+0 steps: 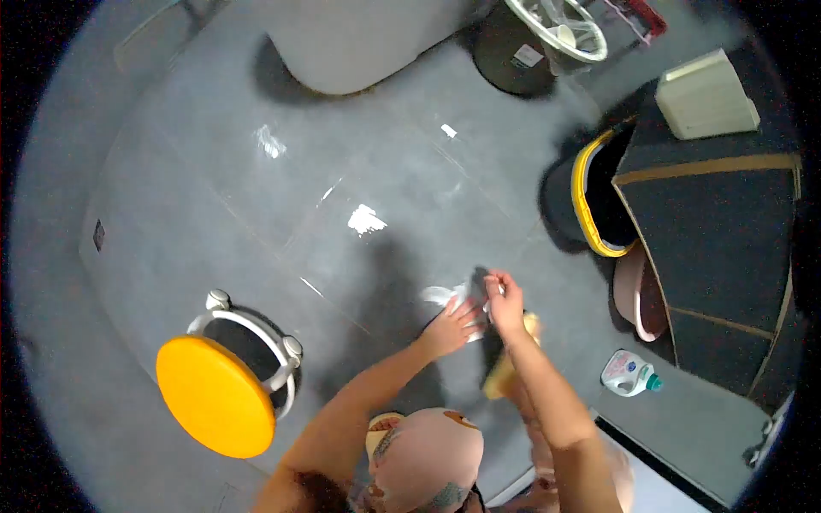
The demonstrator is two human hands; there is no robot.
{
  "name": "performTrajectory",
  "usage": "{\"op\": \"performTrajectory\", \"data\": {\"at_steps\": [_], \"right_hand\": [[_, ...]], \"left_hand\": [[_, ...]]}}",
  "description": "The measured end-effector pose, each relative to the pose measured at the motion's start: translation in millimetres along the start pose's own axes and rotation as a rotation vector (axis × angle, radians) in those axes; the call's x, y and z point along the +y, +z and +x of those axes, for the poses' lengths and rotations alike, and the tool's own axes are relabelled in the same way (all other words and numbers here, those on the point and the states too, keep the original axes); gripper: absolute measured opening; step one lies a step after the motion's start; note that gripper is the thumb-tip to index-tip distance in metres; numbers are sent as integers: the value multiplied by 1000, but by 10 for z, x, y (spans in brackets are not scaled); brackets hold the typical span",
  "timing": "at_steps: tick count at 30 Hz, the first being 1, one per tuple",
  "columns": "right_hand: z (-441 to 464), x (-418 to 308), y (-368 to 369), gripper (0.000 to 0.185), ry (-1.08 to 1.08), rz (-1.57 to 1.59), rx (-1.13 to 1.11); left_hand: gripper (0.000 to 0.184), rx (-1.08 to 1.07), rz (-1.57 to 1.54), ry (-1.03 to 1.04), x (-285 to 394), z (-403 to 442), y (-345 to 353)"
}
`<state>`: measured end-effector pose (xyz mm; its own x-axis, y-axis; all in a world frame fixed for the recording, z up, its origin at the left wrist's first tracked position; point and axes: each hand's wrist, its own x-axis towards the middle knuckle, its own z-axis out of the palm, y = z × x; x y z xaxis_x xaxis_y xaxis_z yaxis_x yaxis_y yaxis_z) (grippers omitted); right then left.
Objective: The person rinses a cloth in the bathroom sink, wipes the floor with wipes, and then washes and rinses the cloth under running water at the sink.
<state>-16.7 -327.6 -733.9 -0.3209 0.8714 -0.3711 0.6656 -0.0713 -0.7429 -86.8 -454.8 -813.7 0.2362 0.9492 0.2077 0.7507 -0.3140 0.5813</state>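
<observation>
My left hand (451, 329) lies low over the grey floor with its fingers stretched out. White material (443, 296) shows around its fingertips; I cannot tell whether it is a smear or a thin sheet. Close by on the right, my right hand (506, 303) is closed with the fingers bent together. A small white bit shows at its fingertips, too little to name. Below the right wrist is a yellow slipper (499, 380) on my foot, partly hidden by the forearm.
White patches (366, 220) mark the floor (197, 222) ahead. A yellow-topped stool (214, 398) stands left. To the right are a yellow-rimmed bucket (583, 197), a pink basin (630, 291), a detergent bottle (626, 374) and a dark panel (718, 239). A lined bin (516, 60) stands ahead.
</observation>
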Motion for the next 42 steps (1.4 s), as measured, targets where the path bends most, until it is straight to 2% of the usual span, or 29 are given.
{"op": "performTrajectory", "data": {"at_steps": [1, 3, 4, 5, 7, 9, 10, 11, 12, 14, 16, 17, 19, 20, 21, 22, 23, 26, 27, 30, 33, 34, 35, 36, 37, 38, 39, 41, 42], "right_hand": [[80, -110, -35, 22, -51, -56, -34], [236, -237, 20, 23, -171, -122, -112], [335, -290, 59, 22, -133, -157, -180], [447, -232, 113, 22, -185, -194, -213], [569, -219, 301, 21, -225, -244, -273], [621, -330, 485, 21, -208, -281, -334], [665, -289, 613, 21, -347, -339, -329], [649, -317, 730, 21, -356, -307, -363], [628, -354, 833, 21, -360, -277, -398], [581, -354, 1024, 21, -391, -302, -456], [534, -383, 1155, 20, -465, -316, -512], [520, -371, 1180, 20, -499, -323, -555], [567, -409, 1224, 20, -578, -334, -634], [575, -511, 1244, 20, -593, -352, -673], [557, -657, 1233, 20, -607, -373, -716], [563, -753, 1241, 20, -620, -397, -759], [609, -747, 1278, 21, -677, -386, -758], [802, -738, 1466, 20, -746, -327, -814], [767, -854, 1534, 20, -618, -395, -809], [868, -900, 1851, 21, -580, -332, -789], [791, -941, 2133, 22, -533, -224, -808], [699, -957, 2199, 22, -532, -178, -811], [458, -1174, 2208, 22, -372, -55, -908], [317, -1258, 2265, 25, -393, -44, -963], [140, -1383, 2330, 29, -422, -38, -1026], [-77, -1509, 2422, 32, -451, -39, -1096], [-341, -1647, 2516, 38, -343, -13, -1223], [-897, -1935, 2641, 51, -108, 44, -1467], [-1115, -2034, 2724, 52, -104, 76, -1478]], "left_hand": [[38, -119, 186, 6, -37, 188, -1], [41, -161, 543, -180, -469, 316, 58], [40, 124, 363, -290, -769, 319, -373], [38, 260, 263, -259, -1123, 145, -682], [36, 282, 386, -629, -1835, -181, -1167], [51, 239, 770, -780, -2378, -834, -1611], [55, 161, 648, -1031, -2600, -1068, -1845], [52, 184, 588, -1249, -2719, -1251, -2054], [52, 344, 543, -1352, -2932, -1471, -2053], [54, 418, 555, -1474, -2917, -1385, -1969], [52, 415, 714, -1174, -2636, -1071, -1479], [52, 309, 549, -1075, -2128, -820, -1431], [47, 454, 451, -754, -1506, -618, -660], [43, 223, 269, -792, -1072, -562, -502], [41, 105, 292, -711, -702, -635, -253], [37, 214, 114, -465, -395, -821, -224], [35, 386, 161, -356, -281, -1007, 18], [42, 187, 170, -419, -794, -1317, -367], [43, 194, 342, -654, -965, -1394, -666], [51, 625, 542, -1140, -1625, -1600, -1359], [54, 746, 475, -1362, -1676, -1440, -1215], [54, 713, 424, -1347, -1518, -1325, -1067], [53, 682, 375, -1329, -1251, -1175, -854], [52, 666, 300, -1329, -950, -1031, -638], [54, 402, 125, -1346, -585, -956, -563], [55, 467, 131, -1344, -276, -916, -350], [57, 528, 139, -1349, 3, -909, -184], [58, 486, 144, -1483, 455, -1016, 41], [59, 468, 152, -1549, 619, -1095, 89]]}}
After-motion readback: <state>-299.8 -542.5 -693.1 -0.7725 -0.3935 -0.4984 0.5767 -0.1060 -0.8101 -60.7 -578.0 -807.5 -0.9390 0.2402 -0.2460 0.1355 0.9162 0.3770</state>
